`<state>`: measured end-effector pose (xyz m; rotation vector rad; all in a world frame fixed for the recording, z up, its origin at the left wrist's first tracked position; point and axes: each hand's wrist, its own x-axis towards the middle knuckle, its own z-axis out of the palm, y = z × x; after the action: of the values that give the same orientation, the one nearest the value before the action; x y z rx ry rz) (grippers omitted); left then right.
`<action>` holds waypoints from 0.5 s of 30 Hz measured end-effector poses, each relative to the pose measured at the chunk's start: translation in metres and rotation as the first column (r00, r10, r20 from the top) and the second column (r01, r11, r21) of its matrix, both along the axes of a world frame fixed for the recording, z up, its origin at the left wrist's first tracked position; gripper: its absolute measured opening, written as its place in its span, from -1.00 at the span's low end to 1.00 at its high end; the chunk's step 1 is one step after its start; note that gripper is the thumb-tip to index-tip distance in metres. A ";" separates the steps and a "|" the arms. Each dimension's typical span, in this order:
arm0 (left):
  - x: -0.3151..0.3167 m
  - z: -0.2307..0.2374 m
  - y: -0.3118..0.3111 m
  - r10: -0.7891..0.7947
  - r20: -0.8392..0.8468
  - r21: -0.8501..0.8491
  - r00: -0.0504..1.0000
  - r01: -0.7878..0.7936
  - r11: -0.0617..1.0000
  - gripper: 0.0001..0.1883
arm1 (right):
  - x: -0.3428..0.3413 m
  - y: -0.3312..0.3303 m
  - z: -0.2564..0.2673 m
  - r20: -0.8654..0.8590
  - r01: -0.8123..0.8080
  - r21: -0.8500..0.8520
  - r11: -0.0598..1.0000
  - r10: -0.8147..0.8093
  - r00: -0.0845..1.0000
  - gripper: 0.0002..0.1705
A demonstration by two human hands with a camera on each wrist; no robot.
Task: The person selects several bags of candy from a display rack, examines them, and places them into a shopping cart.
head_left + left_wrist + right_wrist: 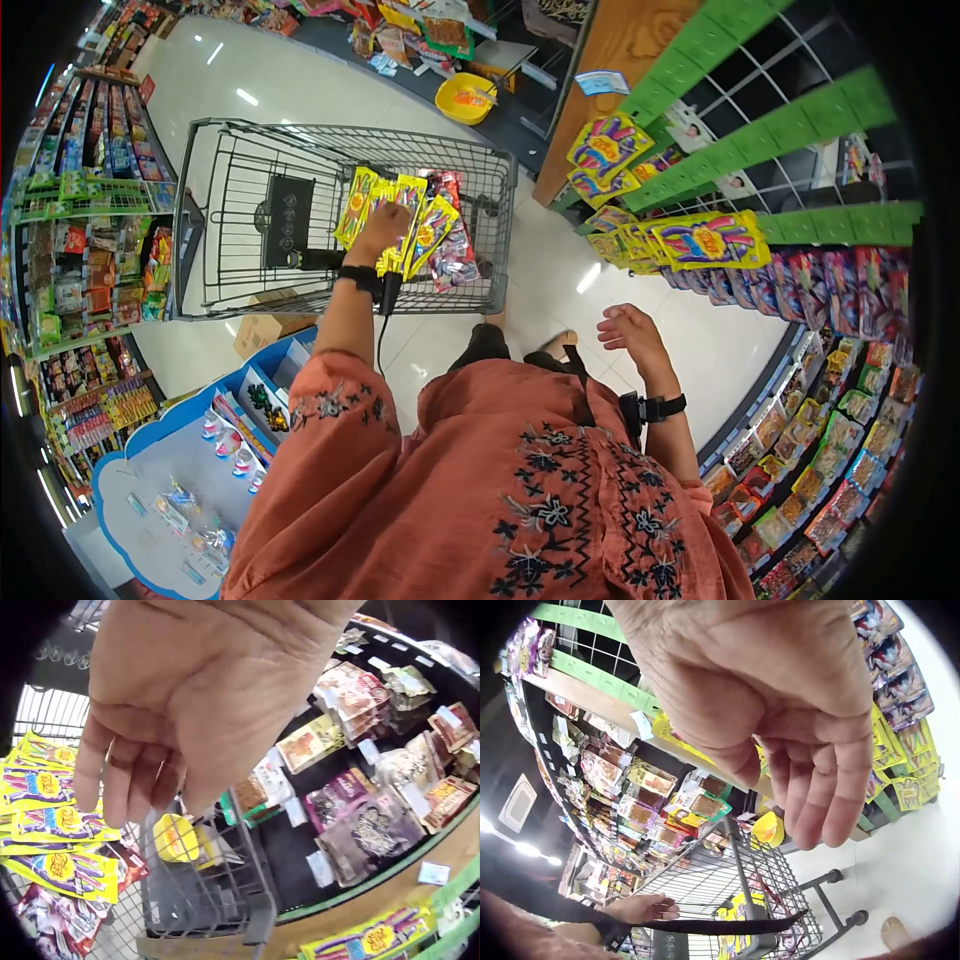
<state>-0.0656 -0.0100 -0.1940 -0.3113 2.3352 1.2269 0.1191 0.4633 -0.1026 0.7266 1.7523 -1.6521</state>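
**Left hand over the candy in the cart, right hand empty near the rack**

On my feed the left hand (383, 235) is over the yellow candy packets (432, 238), which lie fanned at the right end of the wire shopping cart (330, 130). Its fingers hang loosely curled and I see nothing held in them; whether they touch a packet I cannot tell. The right hand (633, 338) is relaxed and part-spread, holding nothing, near the hanging yellow packets (710, 242) on the right.

For tidy work among these packets, I would favour a light pinch at a sealed edge over a grab at the middle, since slick film probably slides. I would lay them flat and keep the black cable (381, 340) clear of the wires.

The yellow packets are flat, glossy and oblong. The red-and-purple packets (455, 265), partly beneath them, look shiny and crinkled. The cart is a thin grey grid with a thicker rim; at the far side sits a smooth, rounded yellow plastic bowl (463, 100).
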 end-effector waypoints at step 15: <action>-0.032 -0.204 -0.066 -0.007 0.061 -0.414 0.998 0.032 0.910 -0.36 | 0.013 -0.064 -0.019 0.299 0.086 0.127 0.988 -0.121 0.947 -0.62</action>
<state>-0.0973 -0.0759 -0.3977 -0.4562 2.5261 0.6878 0.1321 0.3993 -0.1215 1.0825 1.6153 -1.4242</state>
